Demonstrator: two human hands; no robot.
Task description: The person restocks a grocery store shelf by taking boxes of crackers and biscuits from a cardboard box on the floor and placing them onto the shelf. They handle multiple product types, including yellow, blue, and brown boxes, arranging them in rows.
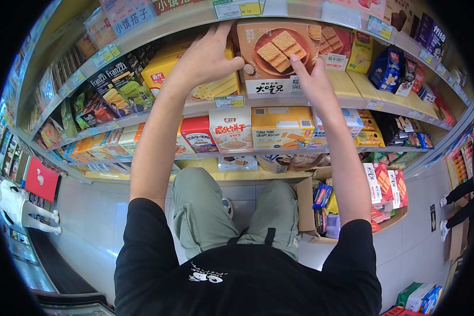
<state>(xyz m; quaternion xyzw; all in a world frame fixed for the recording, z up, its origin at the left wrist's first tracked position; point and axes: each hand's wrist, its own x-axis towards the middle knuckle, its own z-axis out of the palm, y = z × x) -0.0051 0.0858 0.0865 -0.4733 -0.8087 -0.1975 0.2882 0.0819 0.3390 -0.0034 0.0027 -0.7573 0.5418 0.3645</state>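
A brown box of rice crackers [274,85] stands upright on the upper-middle shelf, its front printed with crackers on a plate. My right hand [314,77] grips its right side, thumb on the front face. My left hand [205,57] is at the box's left, in front of a yellow box of egg rolls [217,87]. The thumb of that hand points at the brown box's left edge, while its fingertips are partly hidden under the shelf above. Behind the brown box's right side, a red cracker box [335,43] shows in part.
An open cardboard carton [306,205] of packaged snacks stands on the floor by my right knee, with red cracker boxes [383,183] on top. Biscuit boxes [282,128] fill the shelf below. The upper shelf edge [181,21] overhangs my hands. People [17,205] stand at both sides.
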